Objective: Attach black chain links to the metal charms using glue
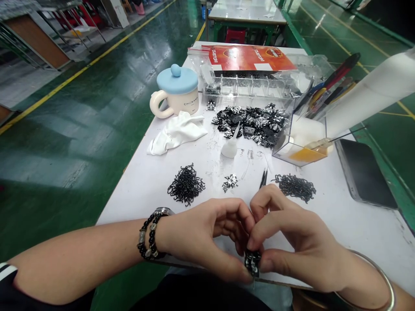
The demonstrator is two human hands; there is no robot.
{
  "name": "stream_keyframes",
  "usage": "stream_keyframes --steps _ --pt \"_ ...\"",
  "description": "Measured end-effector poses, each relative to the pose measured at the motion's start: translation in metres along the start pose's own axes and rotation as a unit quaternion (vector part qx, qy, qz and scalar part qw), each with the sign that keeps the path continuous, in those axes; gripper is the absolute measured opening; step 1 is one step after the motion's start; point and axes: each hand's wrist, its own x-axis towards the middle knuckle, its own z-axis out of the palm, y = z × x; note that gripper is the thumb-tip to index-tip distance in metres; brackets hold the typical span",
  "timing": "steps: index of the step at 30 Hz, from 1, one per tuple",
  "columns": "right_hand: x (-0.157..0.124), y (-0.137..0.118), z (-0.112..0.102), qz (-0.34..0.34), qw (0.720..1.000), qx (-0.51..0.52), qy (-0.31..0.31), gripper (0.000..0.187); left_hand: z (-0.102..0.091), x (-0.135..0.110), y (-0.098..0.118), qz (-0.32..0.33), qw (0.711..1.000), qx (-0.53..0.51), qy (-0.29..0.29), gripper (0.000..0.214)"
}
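Observation:
Near the table's front edge, a small black and silver part [252, 261] is pinched between my two hands. My left hand [207, 237] grips it from the left, thumb below and fingers curled behind. On its right side, the thumb and index finger of my right hand [295, 242] press against it. Dark tweezers [264, 177] show just beyond my right knuckles; their lower part is hidden. A pile of black hook-shaped pieces [186, 184] lies beyond my left wrist, small silver pieces [230, 182] in the middle, and another dark pile [295, 187] to the right.
Farther back are a heap of black and silver parts [253, 123], a white dropper bottle [229, 148], a white cloth [178, 131] and a lidded mug [178, 97]. A clear tool holder [300, 147] and a phone [366, 172] stand right. Behind lies a divided clear tray [249, 88].

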Motion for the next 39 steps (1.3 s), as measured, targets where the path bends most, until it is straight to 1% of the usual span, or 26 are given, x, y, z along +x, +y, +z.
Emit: stream_keyframes --steps 3,6,9,15,18,20,24,29,34,39 --pt "0.0007 -0.0025 -0.0006 0.026 0.999 -0.017 -0.035 0.017 0.0011 -0.0002 0.0001 -0.012 1.0 0.013 0.004 0.052" --pt "0.0016 -0.0046 -0.0016 0.033 0.997 -0.03 -0.068 0.015 0.0017 -0.0002 0.0013 -0.017 0.999 0.035 0.007 0.051" --pt "0.0011 -0.005 -0.002 0.031 0.996 -0.033 -0.076 0.012 0.0008 0.0002 0.0023 -0.011 0.998 0.053 0.013 0.048" --pt "-0.0016 -0.0041 -0.0011 0.027 0.998 -0.053 -0.022 0.015 0.0008 -0.0012 0.0036 -0.059 0.997 0.04 0.017 0.033" --pt "-0.0014 -0.0031 -0.001 0.006 0.999 -0.048 -0.019 0.021 0.0013 -0.0017 0.0044 -0.053 0.997 0.041 0.027 0.029" --pt "-0.0015 -0.003 -0.0008 -0.003 0.999 -0.04 -0.014 0.02 0.0007 -0.0015 0.0049 -0.057 0.997 0.045 0.029 0.031" --pt "-0.003 -0.0049 -0.0003 0.003 0.999 -0.052 -0.009 0.015 -0.001 -0.0011 0.0055 -0.072 0.996 0.05 0.029 0.036" --pt "-0.0032 -0.0064 0.0005 -0.011 0.997 -0.072 0.005 0.015 -0.0015 -0.0016 0.0044 -0.066 0.996 0.041 0.041 0.035" --pt "-0.0025 -0.0053 0.0009 -0.03 0.996 -0.086 0.016 0.017 -0.0034 -0.0009 0.0037 -0.07 0.997 0.029 0.027 0.035" --pt "-0.0027 -0.0035 -0.0005 -0.049 0.991 -0.118 0.031 0.017 -0.0044 0.0004 0.0031 -0.069 0.996 0.028 0.042 0.031"
